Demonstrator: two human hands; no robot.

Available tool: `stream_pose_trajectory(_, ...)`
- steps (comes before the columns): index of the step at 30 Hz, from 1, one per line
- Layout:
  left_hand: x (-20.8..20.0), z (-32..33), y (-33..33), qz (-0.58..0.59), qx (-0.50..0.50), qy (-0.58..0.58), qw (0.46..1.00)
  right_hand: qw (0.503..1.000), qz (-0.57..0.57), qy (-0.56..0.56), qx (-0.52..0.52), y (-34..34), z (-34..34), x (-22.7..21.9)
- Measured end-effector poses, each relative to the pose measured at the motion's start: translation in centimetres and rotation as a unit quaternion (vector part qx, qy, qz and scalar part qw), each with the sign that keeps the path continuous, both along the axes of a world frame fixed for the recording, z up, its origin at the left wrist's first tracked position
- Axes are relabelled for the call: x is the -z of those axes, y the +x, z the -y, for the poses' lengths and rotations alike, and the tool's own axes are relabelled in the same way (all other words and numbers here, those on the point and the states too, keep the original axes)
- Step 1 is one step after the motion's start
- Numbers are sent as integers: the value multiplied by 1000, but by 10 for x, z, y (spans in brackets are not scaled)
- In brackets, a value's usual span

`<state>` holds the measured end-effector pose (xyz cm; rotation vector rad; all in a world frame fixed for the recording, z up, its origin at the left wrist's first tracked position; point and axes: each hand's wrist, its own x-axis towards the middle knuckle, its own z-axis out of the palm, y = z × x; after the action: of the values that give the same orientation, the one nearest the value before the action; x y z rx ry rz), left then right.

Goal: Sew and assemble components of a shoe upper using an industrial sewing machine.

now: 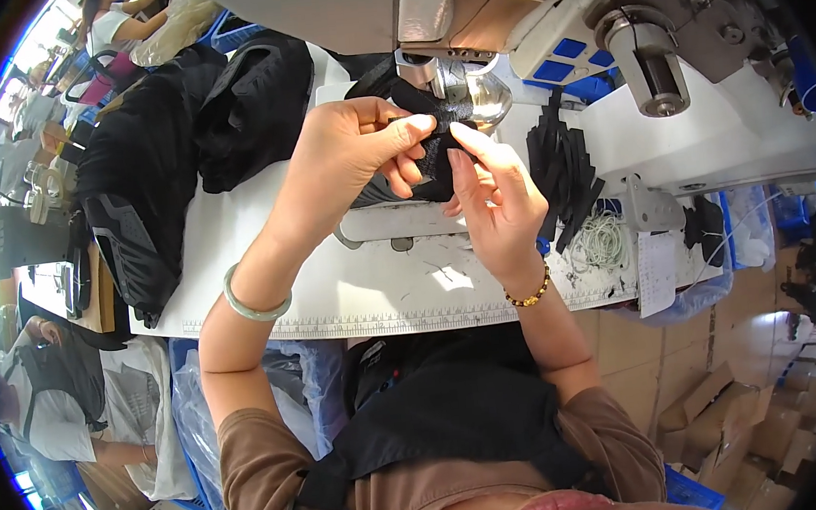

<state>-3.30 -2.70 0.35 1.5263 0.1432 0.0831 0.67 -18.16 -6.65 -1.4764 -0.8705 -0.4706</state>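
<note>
Close to the presser foot (420, 70) of an industrial sewing machine (494, 4), both hands work at a piece of black fabric (434, 165). My left hand (350, 154) pinches its upper edge between thumb and fingertips. From the right, my right hand (497, 195) has its thumb and forefinger closed on the same fabric. My fingers cover part of the fabric, so its full shape is hidden. A bundle of cut black strips (559, 166) lies on the table just right of my right hand.
Large black bags (157, 169) are heaped left on the white table (383, 300). A tangle of pale cord (599, 240) lies right of my wrist. A ruler strip (413, 320) runs along the front edge. Cardboard boxes (727, 412) stand on the floor. Other people work at left.
</note>
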Motion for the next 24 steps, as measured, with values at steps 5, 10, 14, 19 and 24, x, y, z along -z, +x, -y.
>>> stream_pose_trajectory(5, -7, -2, 0, -6, 18, 96, 995, 1000, 13, -11, 14, 0, 3, 1)
stream_pose_trajectory(10, -3, -6, 2, 28, 15, 96, 995, 1000, 10, -19, 12, 0, 0, 0)
stream_pose_trajectory(14, -2, -6, 4, 24, 25, 68, 997, 999, 27, -21, 22, 2, 1, 3)
stream_pose_trajectory(19, 1, -7, 6, 37, 41, 64, 996, 1000, 21, -13, 11, 2, 3, 3)
stream_pose_trajectory(24, 8, -11, 10, 54, 42, 39, 997, 1000, 16, -14, 13, 0, 3, 1)
